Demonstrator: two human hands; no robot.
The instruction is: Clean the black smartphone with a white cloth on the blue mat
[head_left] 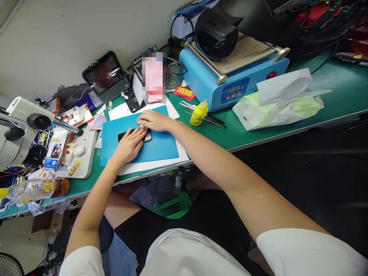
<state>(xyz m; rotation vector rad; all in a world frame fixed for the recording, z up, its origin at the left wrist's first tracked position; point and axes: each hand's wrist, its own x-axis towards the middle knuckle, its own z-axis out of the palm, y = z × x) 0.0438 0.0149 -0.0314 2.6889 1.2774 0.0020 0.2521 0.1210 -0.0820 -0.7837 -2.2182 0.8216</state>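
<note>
A dark phone (148,136) lies on a blue mat (161,147), mostly covered by my hands. Across its middle rests my left hand (130,143), fingers stretched out flat and pressing down, with a thin ring on one finger. My right hand (154,120) is at the phone's far edge, its fingers bent and closed over a small white wad (142,127) that barely shows. The fingertips of both hands nearly meet. White paper (182,152) sticks out from under the mat.
Right of the mat stand a yellow dropper bottle (199,113), tweezers (211,119), a blue heating-plate machine (211,86) and a tissue pack (278,111). Left are a microscope (21,126) and a drink bottle (37,189). Behind are a black phone (133,100) and a screen device (106,73).
</note>
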